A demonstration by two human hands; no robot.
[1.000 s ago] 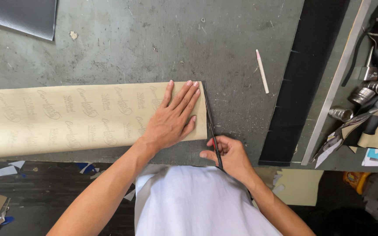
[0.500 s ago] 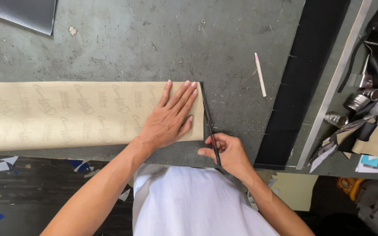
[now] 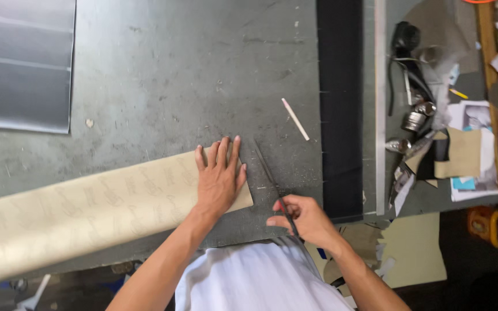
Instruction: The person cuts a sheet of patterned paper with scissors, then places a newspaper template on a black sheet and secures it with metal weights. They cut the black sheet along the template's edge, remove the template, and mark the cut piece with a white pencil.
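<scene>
Compared with the frames of a moment ago, the long scissors (image 3: 272,181) no longer lie against the short end of the tan sheet (image 3: 87,210); they now lie clear of it to the right, on bare tabletop, and the sheet itself sits more slanted across the worn grey worktable (image 3: 162,75) than it did. The left hand (image 3: 219,181) lies flat with fingers spread on the sheet's right end, pressing it down just as before, gripping nothing. The right hand (image 3: 301,222) is closed around the scissors' handles near the table's front edge, the thin dark blades pointing away from the person and, as far as the view shows, drawn together rather than gaping. The sheet is a pale, faintly patterned strip that runs from the left hand off toward the lower left of the view, its right end looking cleanly squared. Judging by that straight edge and the blades standing apart from it, the trimming of this end looks finished; no offcut shows beside it, and whether more cuts remain along the strip cannot be told. A white chalk stick (image 3: 295,118) lies beyond the scissors, near a black fabric strip (image 3: 340,103), with a heap of tools and scraps (image 3: 433,132) further right.
</scene>
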